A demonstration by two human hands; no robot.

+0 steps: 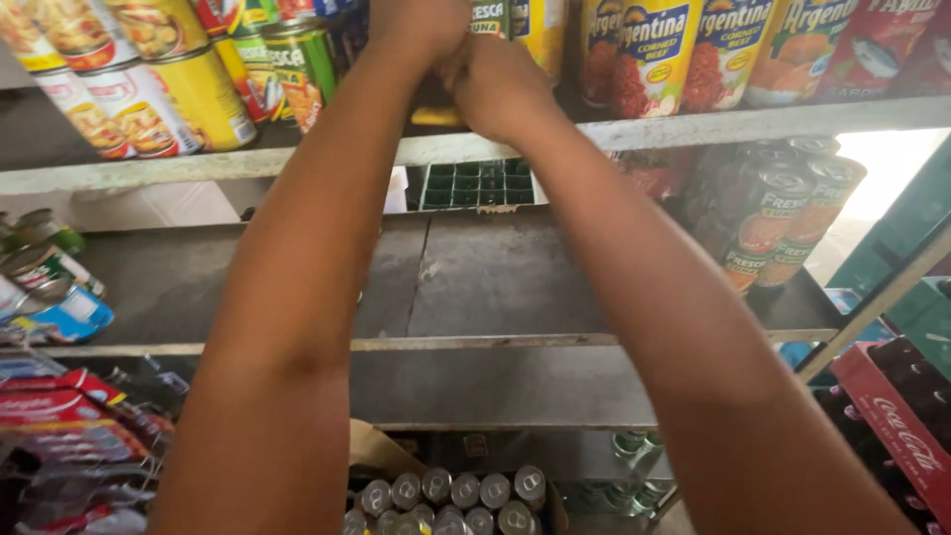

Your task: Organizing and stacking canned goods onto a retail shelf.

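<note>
Your left hand (416, 25) and right hand (500, 84) meet at the yellow can (540, 25) on the top shelf (693, 127). Can't tell either grip.

Glossy printed paper labels wrap the metal cans (178, 94) up top, catching light. The shelf edge (693, 127) looks like painted metal, scuffed and dull. Below, the shelf board (495, 277) shows matt grey, rough and worn. Bare shiny metal lids (466, 490) gleam at the bottom. The red crate (892, 426) reads as smooth plastic.
</note>
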